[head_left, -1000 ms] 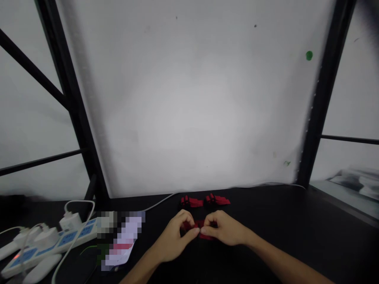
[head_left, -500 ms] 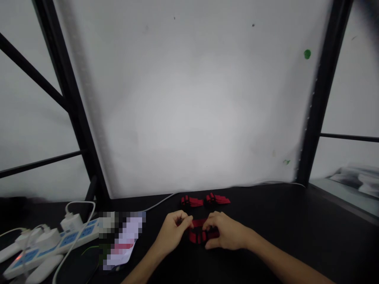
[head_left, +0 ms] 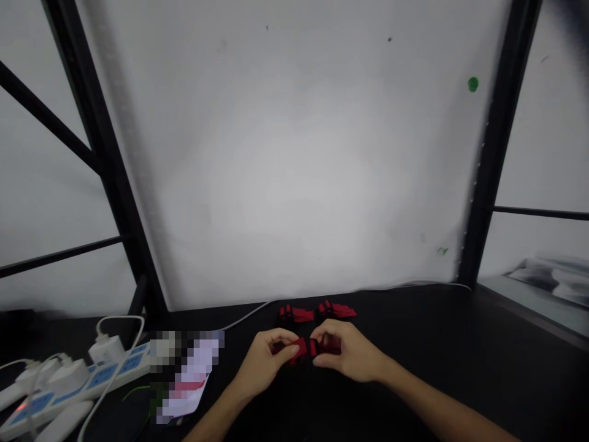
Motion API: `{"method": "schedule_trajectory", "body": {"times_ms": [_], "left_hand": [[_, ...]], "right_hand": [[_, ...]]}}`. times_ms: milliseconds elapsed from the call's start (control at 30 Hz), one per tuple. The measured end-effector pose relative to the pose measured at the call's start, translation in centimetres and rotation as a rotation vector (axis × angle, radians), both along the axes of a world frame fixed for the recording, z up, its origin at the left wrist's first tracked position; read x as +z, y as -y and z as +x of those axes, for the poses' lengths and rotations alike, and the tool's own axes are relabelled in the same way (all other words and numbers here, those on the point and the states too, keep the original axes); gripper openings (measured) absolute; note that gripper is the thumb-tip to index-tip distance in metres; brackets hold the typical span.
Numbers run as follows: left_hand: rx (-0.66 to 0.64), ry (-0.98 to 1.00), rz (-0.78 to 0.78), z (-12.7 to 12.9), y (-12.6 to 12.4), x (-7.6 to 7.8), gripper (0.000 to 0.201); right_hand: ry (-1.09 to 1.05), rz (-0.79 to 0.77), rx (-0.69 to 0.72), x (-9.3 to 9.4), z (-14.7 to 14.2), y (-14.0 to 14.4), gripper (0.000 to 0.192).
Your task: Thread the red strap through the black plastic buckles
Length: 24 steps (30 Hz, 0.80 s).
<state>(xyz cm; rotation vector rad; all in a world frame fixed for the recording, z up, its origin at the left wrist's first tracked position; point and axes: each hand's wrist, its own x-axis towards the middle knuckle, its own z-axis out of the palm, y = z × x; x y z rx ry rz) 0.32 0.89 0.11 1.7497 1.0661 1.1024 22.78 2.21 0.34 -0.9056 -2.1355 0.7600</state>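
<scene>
The narrow red-and-black fabric strap [head_left: 301,348] runs crosswise, with the left hand [head_left: 263,362] pinched on its left end and the right hand [head_left: 352,355] on its right.

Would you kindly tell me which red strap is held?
The front strap, held by the left hand and right hand; left rear strap and right rear strap lie behind, unheld.

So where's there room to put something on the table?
Right of the right hand, before the back cable, the table looks bare. It's crowded at left, with the power strip, and around the red straps.
</scene>
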Motion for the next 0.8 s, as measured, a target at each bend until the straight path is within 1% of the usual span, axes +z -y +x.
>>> {"method": "schedule_trajectory", "body": {"times_ms": [100, 167, 300, 367, 433, 533, 600, 633, 700, 733, 800], "left_hand": [[-0.03, 0.079, -0.004, 0.2, 0.3, 0.4, 0.018], [-0.047, 0.136, -0.021, 0.4, 0.5, 0.5, 0.02], [-0.014, 0.248, -0.103, 0.9, 0.9, 0.2, 0.026], [0.006, 0.284, -0.133, 1.0, 1.1, 0.0, 0.03], [0.013, 0.291, -0.124, 1.2, 1.2, -0.1, 0.033], [0.027, 0.227, -0.051, 1.1, 1.2, 0.1, 0.034], [0.066, 0.161, 0.026, 1.0, 1.1, 0.3, 0.028], [0.086, 0.126, 0.068, 1.0, 1.2, 0.3, 0.024], [0.1, 0.052, 0.152, 1.0, 1.4, 0.4, 0.018], [0.094, 0.008, 0.191, 1.1, 1.6, 0.4, 0.019], [0.078, -0.099, 0.26, 1.4, 2.1, 0.2, 0.029]], "right_hand": [[-0.109, -0.021, 0.017, 0.7, -0.1, 0.6, 0.031], [-0.112, -0.013, 0.045, 1.2, -0.3, 1.2, 0.029], [-0.052, 0.124, 0.148, 1.8, -0.4, 2.0, 0.023], [-0.043, 0.18, 0.168, 1.8, -0.5, 2.1, 0.023], [-0.029, 0.201, 0.165, 1.7, -0.5, 2.0, 0.023], [-0.029, 0.208, 0.124, 1.5, -0.6, 1.9, 0.026], [-0.08, 0.196, 0.023, 1.4, -0.7, 1.9, 0.032], [-0.107, 0.172, -0.031, 1.3, -0.8, 1.9, 0.031], [-0.131, 0.092, -0.106, 1.2, -1.1, 1.9, 0.021], [-0.126, 0.043, -0.123, 1.0, -1.3, 1.9, 0.018], [-0.099, -0.043, -0.143, 0.7, -1.8, 2.0, 0.023]]}}
